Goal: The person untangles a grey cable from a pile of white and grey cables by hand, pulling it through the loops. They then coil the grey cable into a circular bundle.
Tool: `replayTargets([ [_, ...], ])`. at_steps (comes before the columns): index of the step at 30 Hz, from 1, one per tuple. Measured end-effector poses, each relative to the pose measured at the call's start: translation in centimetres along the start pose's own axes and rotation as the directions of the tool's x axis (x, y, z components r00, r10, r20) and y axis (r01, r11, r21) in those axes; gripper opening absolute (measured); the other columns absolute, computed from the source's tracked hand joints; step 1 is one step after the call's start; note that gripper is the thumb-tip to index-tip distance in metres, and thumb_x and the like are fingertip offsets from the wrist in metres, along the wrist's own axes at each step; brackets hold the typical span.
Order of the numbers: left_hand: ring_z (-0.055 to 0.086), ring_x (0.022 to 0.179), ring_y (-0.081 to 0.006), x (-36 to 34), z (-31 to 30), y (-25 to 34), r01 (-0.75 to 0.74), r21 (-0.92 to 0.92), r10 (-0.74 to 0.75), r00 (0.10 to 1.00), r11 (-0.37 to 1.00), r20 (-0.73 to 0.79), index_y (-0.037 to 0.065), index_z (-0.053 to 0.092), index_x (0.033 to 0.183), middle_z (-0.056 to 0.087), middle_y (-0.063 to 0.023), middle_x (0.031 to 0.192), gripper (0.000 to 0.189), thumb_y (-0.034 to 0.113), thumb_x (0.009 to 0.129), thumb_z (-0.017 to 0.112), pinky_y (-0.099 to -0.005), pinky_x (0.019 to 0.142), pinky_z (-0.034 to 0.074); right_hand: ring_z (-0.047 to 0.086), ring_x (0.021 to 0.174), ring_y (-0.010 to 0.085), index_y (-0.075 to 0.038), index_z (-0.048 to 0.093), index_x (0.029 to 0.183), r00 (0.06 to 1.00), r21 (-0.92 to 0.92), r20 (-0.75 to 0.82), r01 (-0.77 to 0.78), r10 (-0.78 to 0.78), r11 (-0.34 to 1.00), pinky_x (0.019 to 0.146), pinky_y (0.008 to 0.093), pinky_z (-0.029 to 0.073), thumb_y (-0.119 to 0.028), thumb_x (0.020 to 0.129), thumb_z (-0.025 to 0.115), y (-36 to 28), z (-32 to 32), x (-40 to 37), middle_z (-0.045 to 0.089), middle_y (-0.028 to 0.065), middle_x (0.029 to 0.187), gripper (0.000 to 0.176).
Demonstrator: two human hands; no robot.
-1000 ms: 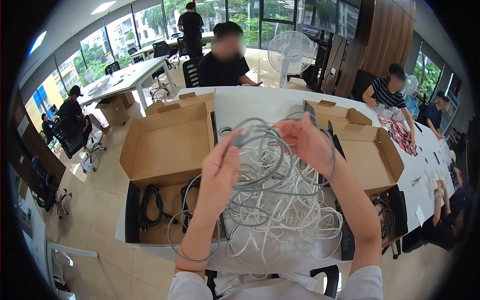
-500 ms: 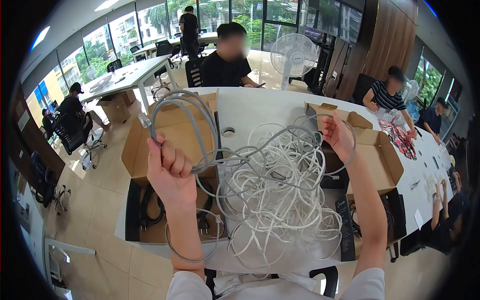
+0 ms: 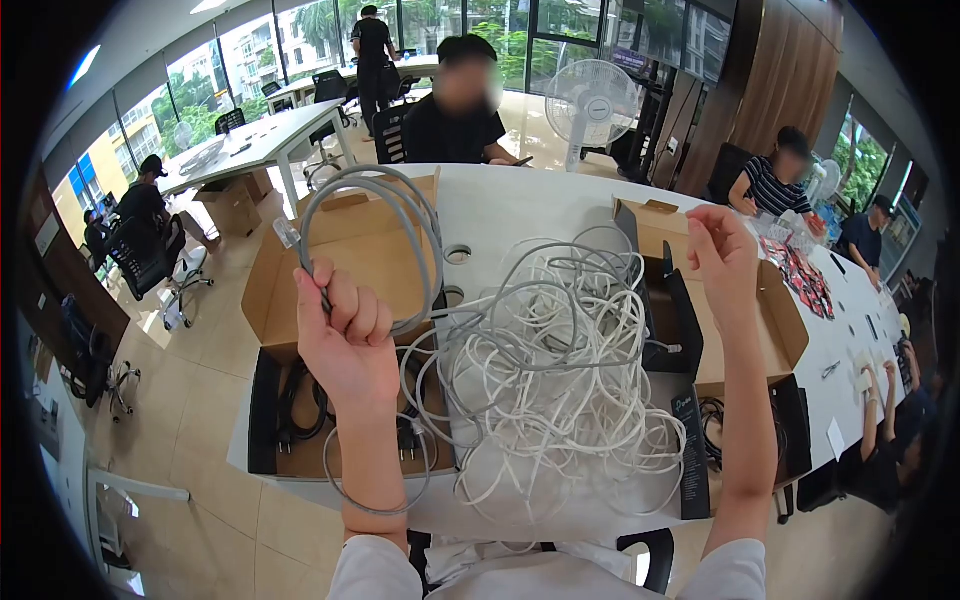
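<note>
My left hand (image 3: 345,325) is closed around a looped grey network cable (image 3: 432,235), its clear plug (image 3: 287,233) sticking out beyond the thumb. From that hand the cable runs right into a tangled heap of white cables (image 3: 560,400) on the table, where more grey loops lie on top. Raised above the right-hand box, my right hand (image 3: 722,262) is open with loosely bent fingers and nothing visible in it. Another thin grey loop (image 3: 380,510) hangs over my left forearm.
An open cardboard box (image 3: 262,300) at left holds black power cords (image 3: 290,410). At right are another open box (image 3: 785,320) and a slim black box (image 3: 688,455). People sit around the white table (image 3: 500,205); red packets (image 3: 800,275) lie at far right. A fan (image 3: 595,105) stands behind.
My right hand has let go of the grey cable and moved right and slightly up. The freed loops have dropped onto the heap. My left hand still grips its coil.
</note>
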State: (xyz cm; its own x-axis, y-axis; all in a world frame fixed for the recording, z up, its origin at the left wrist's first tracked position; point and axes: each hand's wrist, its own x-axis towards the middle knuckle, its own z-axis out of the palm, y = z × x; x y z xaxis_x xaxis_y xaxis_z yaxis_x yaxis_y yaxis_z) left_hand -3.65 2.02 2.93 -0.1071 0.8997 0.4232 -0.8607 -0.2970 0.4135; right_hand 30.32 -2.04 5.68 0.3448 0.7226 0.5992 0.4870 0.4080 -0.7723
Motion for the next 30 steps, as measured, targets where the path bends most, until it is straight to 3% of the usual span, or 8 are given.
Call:
replayTargets([
  [7,0.020,0.045,-0.0026,-0.7,-0.3,-1.1,0.136,0.208,-0.162,0.980,0.969,0.114,0.009,0.045,0.093,0.025,0.0078,0.057,0.024,0.031,0.099,0.040,-0.0206,0.042,0.016,0.057,0.082,0.0219,-0.003,0.061,0.103,0.766,-0.205,0.242,0.640,-0.595,0.740,0.069,0.0297,0.047,-0.009,0.079,0.065,-8.4,4.8,-3.6,0.059,0.0120,0.095,0.025],
  [10,0.027,0.049,-0.0002,-1.8,0.3,-2.0,0.038,0.656,-0.234,0.949,0.754,0.213,0.006,0.048,0.107,0.035,0.0087,0.062,0.029,0.033,0.098,0.044,-0.0179,0.043,0.018,0.053,0.099,0.0287,-0.001,0.058,0.113,0.639,-0.192,0.312,0.767,-0.703,0.612,0.083,0.0343,0.043,-0.022,0.076,0.069,-10.6,6.9,-4.1,0.053,0.0145,0.111,0.044],
  [11,0.038,0.055,-0.0042,-1.9,0.3,-1.9,0.011,0.746,-0.285,0.928,0.666,0.240,-0.001,0.054,0.099,0.046,0.0020,0.061,0.019,0.016,0.095,0.048,-0.0191,0.048,0.030,0.053,0.100,0.0287,0.000,0.056,0.116,0.583,-0.201,0.378,0.810,-0.719,0.551,0.086,0.0348,0.042,-0.025,0.077,0.068,-11.0,7.9,-4.2,0.052,0.0143,0.113,0.048],
  [14,0.048,0.060,-0.0106,-2.6,0.2,-2.6,-0.194,0.709,-0.246,0.849,0.678,0.468,-0.005,0.054,0.095,0.056,-0.0052,0.071,0.015,0.007,0.091,0.046,-0.0238,0.053,0.038,0.052,0.102,0.0273,0.001,0.050,0.123,0.428,-0.205,0.586,0.900,-0.688,0.386,0.088,0.0357,0.041,-0.027,0.075,0.068,-10.9,10.8,-5.4,0.051,0.0134,0.114,0.058],
  [19,0.062,0.072,-0.0172,-1.7,0.4,-2.4,-0.179,0.782,-0.318,0.842,0.597,0.436,-0.004,0.048,0.100,0.063,-0.0107,0.078,0.012,-0.001,0.088,0.048,-0.0257,0.064,0.047,0.056,0.085,0.0233,0.005,0.045,0.125,0.497,-0.233,0.696,0.839,-0.518,0.491,0.071,0.0359,0.046,-0.022,0.081,0.059,-9.6,11.5,-5.6,0.053,0.0095,0.090,0.054],
  [21,0.064,0.078,-0.0180,-2.1,1.1,-3.2,-0.140,0.773,-0.238,0.904,0.619,0.355,-0.002,0.041,0.108,0.064,-0.0127,0.080,0.025,-0.003,0.086,0.052,-0.0259,0.068,0.049,0.058,0.079,0.0252,0.006,0.042,0.128,0.529,-0.233,0.737,0.784,-0.421,0.576,0.067,0.0363,0.047,-0.021,0.082,0.059,-10.0,11.1,-5.4,0.055,0.0100,0.086,0.056],
  [26,0.064,0.086,-0.0170,-2.6,1.3,-3.4,-0.073,0.773,-0.338,0.871,0.630,0.357,0.001,0.018,0.122,0.064,-0.0171,0.089,0.058,-0.008,0.082,0.058,-0.0270,0.072,0.049,0.061,0.075,0.0334,0.002,0.036,0.134,0.488,-0.089,0.854,0.481,-0.182,0.872,0.062,0.0407,0.047,-0.019,0.081,0.062,-10.4,9.4,-4.0,0.061,0.0181,0.083,0.062],
  [30,0.057,0.073,-0.0108,-2.8,1.7,-4.3,-0.126,0.688,-0.275,0.854,0.715,0.442,0.008,0.011,0.131,0.055,-0.0105,0.094,0.063,-0.012,0.083,0.047,-0.0221,0.063,0.046,0.061,0.079,0.0344,0.001,0.040,0.131,0.488,-0.054,0.829,0.556,-0.272,0.830,0.065,0.0408,0.047,-0.017,0.083,0.060,-8.4,9.0,-3.8,0.063,0.0191,0.088,0.055],
])
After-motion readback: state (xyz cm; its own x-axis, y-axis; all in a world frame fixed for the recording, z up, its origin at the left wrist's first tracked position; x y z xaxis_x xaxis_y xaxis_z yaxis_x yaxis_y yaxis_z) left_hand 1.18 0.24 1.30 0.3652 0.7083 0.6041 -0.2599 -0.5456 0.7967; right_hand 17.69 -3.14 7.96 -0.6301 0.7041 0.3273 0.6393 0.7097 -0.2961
